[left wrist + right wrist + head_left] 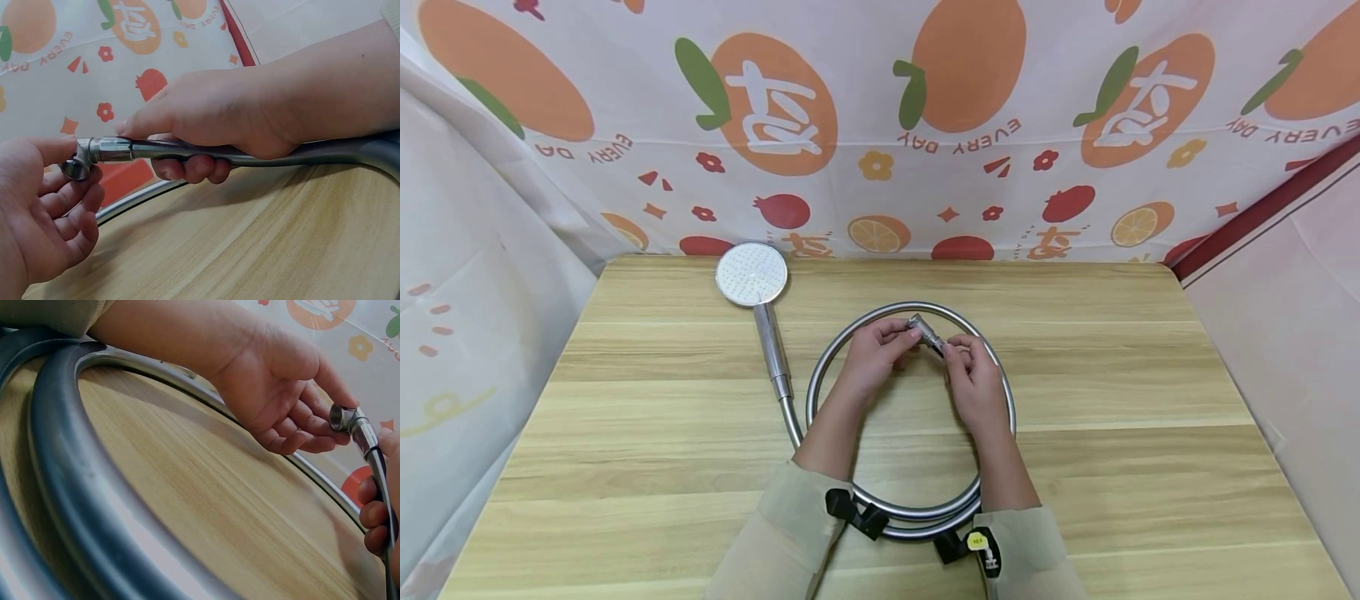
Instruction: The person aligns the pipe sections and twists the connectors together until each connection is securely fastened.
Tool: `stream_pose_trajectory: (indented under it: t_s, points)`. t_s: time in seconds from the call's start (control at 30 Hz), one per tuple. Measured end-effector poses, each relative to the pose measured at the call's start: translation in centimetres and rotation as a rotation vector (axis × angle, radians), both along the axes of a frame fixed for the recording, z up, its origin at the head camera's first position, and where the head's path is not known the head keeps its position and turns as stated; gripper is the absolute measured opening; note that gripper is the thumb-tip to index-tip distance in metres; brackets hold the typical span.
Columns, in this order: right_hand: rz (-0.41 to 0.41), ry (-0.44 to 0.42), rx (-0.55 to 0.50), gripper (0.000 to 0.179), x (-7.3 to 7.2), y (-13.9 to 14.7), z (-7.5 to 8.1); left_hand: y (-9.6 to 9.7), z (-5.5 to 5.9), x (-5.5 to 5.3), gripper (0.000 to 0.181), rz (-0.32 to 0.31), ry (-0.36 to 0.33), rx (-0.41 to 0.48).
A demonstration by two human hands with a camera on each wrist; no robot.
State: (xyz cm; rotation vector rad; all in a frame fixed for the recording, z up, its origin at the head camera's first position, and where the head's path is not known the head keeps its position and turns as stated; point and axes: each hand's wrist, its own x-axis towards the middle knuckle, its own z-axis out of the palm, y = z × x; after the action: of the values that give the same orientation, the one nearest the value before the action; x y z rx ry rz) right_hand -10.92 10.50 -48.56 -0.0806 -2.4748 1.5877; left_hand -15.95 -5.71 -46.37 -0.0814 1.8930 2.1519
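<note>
My left hand (876,358) pinches a small chrome elbow fitting (76,165) between thumb and fingers. Its round threaded opening shows in both wrist views. The fitting sits against the chrome end nut (115,150) of a grey metal shower hose (912,308). Just behind that nut, my right hand (977,385) grips the hose, fingers curled under it and thumb side toward the nut. The rest of the hose lies coiled in a ring on the table around both hands. To the left lies a round shower head (751,275) with a chrome handle (771,346), joined to the hose.
The wooden table (1150,483) reaches back to a hanging cloth (880,100) printed with fruit. White cloth (482,275) hangs on the left, and a pale panel with a dark red edge (1270,212) borders the right. Forearms cross over the coil.
</note>
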Motion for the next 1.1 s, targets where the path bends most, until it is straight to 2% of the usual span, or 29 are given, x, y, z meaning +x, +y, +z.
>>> stream_pose_trajectory:
  t_s: [0.33, 0.53, 0.63, 0.73, 0.83, 1.1]
  points:
    - [-0.017, -0.035, 0.013, 0.032, 0.0, -0.13, -0.01, -0.04, -0.13, -0.06, 0.022, -0.001, -0.007, 0.007]
    - [-0.015, -0.003, 0.06, 0.025, -0.01, -0.12, -0.11, -0.01, -0.14, -0.09, 0.022, -0.001, 0.0, -0.001]
    - [-0.018, 0.009, 0.077, 0.031, -0.02, -0.11, -0.07, 0.0, -0.13, -0.11, 0.023, -0.003, 0.006, -0.008]
    - [-0.028, 0.018, 0.069, 0.036, -0.02, -0.06, -0.02, -0.02, -0.11, -0.12, 0.024, -0.006, 0.007, -0.01]
    - [-0.024, 0.022, 0.05, 0.033, -0.06, -0.02, -0.04, -0.06, -0.07, -0.08, 0.024, -0.011, 0.005, -0.011]
    - [-0.011, -0.009, 0.042, 0.033, -0.01, -0.01, -0.18, -0.07, -0.08, -0.05, 0.024, -0.012, 0.001, -0.01]
